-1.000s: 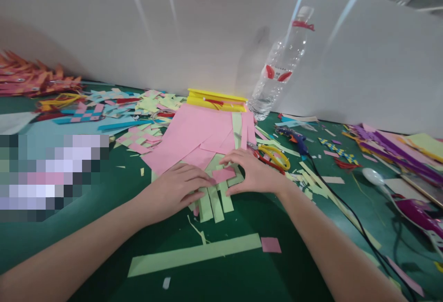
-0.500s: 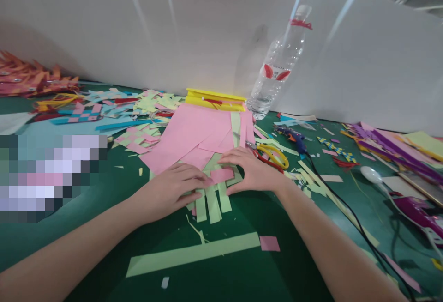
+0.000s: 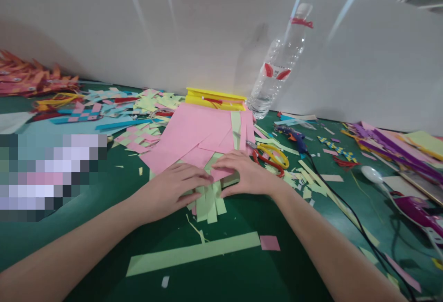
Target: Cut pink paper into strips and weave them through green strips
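Note:
My left hand (image 3: 175, 189) lies flat with its fingers stretched over a bundle of light green paper strips (image 3: 210, 200) on the green table. My right hand (image 3: 242, 172) presses its fingers down on a short pink strip (image 3: 221, 173) that crosses the green ones. The two hands' fingertips almost meet over the woven strips. Behind them lies a stack of pink paper sheets (image 3: 197, 133).
A long green strip (image 3: 194, 253) and a small pink square (image 3: 270, 243) lie in front. Yellow and red scissors (image 3: 272, 154), a blue glue gun (image 3: 294, 136) with black cable, a clear bottle (image 3: 277, 71), a yellow paper stack (image 3: 216, 99) and coloured scraps surround them.
My right hand has slid left and pushed the pink strip in toward my left hand; the green strips are drawn closer together and show less below my hands.

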The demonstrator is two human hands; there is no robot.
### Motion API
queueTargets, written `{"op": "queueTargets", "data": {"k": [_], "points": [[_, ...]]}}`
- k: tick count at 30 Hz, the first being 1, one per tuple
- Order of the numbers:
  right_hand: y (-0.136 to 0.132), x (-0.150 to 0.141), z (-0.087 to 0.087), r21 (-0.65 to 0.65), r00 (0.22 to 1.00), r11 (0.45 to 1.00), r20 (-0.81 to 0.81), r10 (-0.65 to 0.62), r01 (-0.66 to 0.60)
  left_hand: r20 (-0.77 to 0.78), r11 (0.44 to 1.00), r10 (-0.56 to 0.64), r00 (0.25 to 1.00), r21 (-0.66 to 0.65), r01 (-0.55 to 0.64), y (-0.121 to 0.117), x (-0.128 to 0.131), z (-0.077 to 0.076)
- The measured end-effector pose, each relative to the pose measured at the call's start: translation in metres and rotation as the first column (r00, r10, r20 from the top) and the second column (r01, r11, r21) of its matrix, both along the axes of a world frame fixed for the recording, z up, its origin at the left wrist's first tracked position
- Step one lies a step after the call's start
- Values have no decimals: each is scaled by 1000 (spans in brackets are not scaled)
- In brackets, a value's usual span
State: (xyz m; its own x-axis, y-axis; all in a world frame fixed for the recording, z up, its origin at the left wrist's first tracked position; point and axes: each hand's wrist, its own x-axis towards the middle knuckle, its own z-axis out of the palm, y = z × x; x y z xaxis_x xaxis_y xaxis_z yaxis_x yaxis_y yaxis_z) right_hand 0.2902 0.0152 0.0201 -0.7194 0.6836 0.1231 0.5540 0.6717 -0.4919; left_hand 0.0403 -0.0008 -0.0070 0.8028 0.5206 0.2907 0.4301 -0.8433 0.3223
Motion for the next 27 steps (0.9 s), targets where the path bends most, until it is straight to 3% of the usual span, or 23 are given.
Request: {"op": "queueTargets", "data": {"k": [7, 18, 27], "points": [[1, 7, 5, 51, 996, 998, -78, -44, 48, -7, 1000, 13, 1000, -9, -13, -1, 0, 1], [4, 9, 2, 194, 996, 981, 80, -32, 16, -7, 1000, 10, 1000, -29, -10, -1, 1, 0], [5, 5, -4, 454, 1000, 891, -1, 2, -1, -35, 1000, 16, 999, -13, -16, -1, 3, 1]]}}
